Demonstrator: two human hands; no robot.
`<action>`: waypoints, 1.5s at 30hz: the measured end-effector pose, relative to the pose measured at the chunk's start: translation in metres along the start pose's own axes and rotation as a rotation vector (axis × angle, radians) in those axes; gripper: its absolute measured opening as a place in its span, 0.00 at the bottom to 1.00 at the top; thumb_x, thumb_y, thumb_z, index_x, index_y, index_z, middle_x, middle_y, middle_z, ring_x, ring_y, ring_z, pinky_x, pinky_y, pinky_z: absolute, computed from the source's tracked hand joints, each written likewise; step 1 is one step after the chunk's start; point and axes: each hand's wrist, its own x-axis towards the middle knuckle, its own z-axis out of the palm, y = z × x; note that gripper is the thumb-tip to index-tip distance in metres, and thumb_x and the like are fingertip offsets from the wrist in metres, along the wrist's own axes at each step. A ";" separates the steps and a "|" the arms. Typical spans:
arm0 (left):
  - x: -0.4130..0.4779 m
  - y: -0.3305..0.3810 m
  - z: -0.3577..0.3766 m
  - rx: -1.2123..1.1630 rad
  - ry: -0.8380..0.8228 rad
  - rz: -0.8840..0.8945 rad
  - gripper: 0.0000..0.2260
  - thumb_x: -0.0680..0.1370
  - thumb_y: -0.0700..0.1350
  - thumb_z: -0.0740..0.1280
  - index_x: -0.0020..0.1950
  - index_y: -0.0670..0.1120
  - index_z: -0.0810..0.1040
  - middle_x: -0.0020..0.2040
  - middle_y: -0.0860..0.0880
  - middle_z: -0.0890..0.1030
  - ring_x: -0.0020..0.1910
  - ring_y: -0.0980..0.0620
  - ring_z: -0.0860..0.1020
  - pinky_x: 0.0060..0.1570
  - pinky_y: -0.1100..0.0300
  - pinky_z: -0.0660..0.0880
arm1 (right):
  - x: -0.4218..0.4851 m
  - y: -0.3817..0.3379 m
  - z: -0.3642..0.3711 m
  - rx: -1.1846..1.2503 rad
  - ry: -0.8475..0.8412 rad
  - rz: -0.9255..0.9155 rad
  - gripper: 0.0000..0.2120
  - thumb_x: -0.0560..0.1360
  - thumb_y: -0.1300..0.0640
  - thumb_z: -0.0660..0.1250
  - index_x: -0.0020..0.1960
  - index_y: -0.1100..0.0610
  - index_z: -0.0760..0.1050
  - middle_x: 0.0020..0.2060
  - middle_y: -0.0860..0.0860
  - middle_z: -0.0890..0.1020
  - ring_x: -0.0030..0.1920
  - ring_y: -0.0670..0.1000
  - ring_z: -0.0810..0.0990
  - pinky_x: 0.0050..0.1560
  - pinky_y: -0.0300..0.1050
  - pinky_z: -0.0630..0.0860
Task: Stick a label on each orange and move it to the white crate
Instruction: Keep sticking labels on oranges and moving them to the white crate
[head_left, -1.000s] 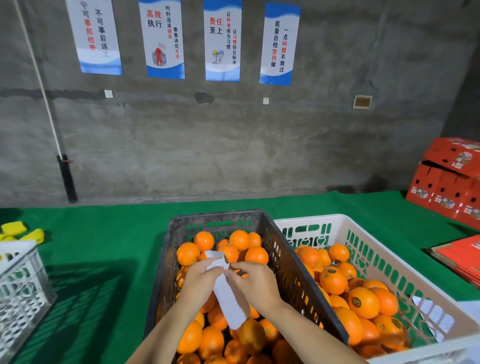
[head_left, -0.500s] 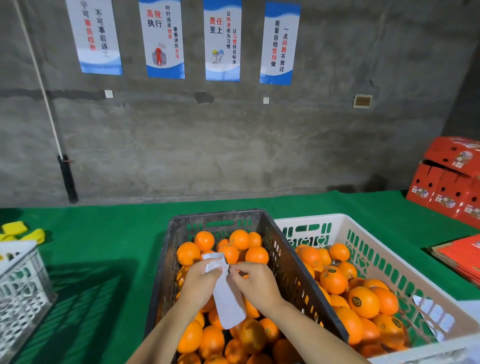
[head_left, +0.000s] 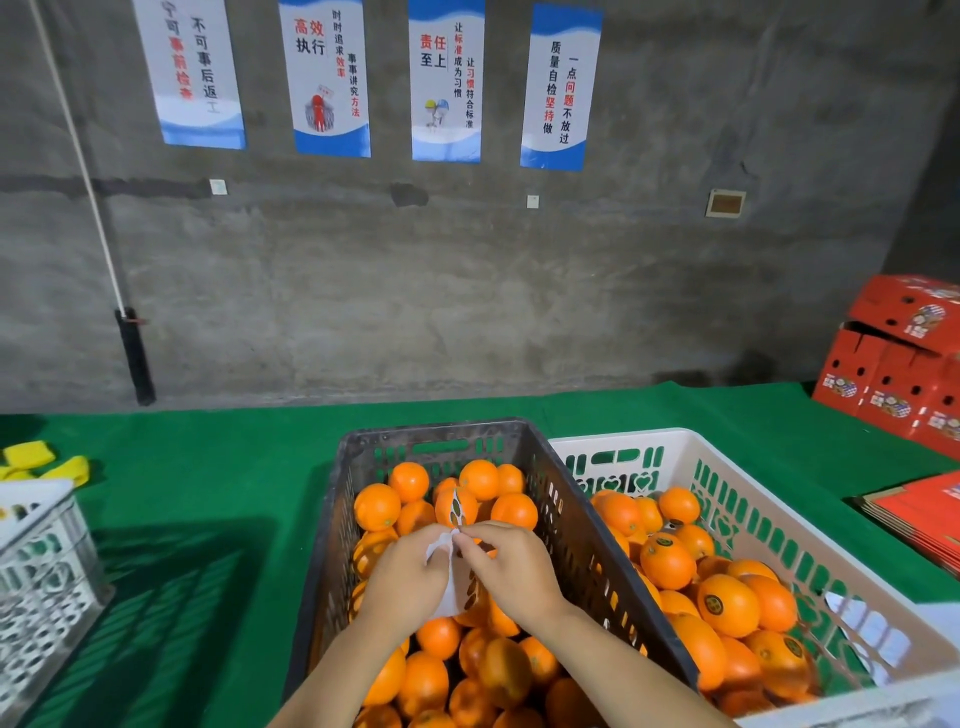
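Head view: the left hand (head_left: 410, 577) and right hand (head_left: 511, 566) meet fingertip to fingertip, each pinching the white label strip (head_left: 450, 584) with curled fingers. The strip's upper end, carrying dark oval labels, stands up just beyond the pinch. Directly under the grip lie the oranges (head_left: 423, 680) in the black crate (head_left: 332, 519). To the right of the grip sits the white crate (head_left: 623, 436), holding labelled oranges (head_left: 727, 605).
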 end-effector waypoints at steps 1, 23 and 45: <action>-0.001 0.000 0.000 0.012 -0.001 -0.001 0.10 0.83 0.46 0.59 0.56 0.56 0.80 0.49 0.55 0.83 0.46 0.59 0.78 0.48 0.54 0.78 | 0.000 0.000 0.001 0.024 -0.020 0.001 0.12 0.81 0.47 0.63 0.56 0.48 0.84 0.49 0.44 0.84 0.51 0.44 0.80 0.49 0.48 0.77; -0.001 -0.002 -0.010 0.248 0.330 -0.241 0.18 0.80 0.43 0.59 0.70 0.49 0.71 0.33 0.53 0.72 0.30 0.53 0.69 0.27 0.60 0.60 | 0.001 0.033 0.002 -0.299 -0.515 0.268 0.08 0.77 0.51 0.69 0.45 0.54 0.81 0.39 0.52 0.81 0.37 0.52 0.76 0.34 0.46 0.69; -0.001 -0.003 -0.007 0.247 0.303 -0.196 0.14 0.80 0.45 0.60 0.65 0.53 0.74 0.32 0.53 0.77 0.31 0.53 0.76 0.28 0.60 0.71 | -0.007 0.039 0.002 -0.538 -0.889 0.193 0.11 0.74 0.49 0.71 0.53 0.54 0.81 0.52 0.54 0.82 0.52 0.55 0.80 0.51 0.50 0.79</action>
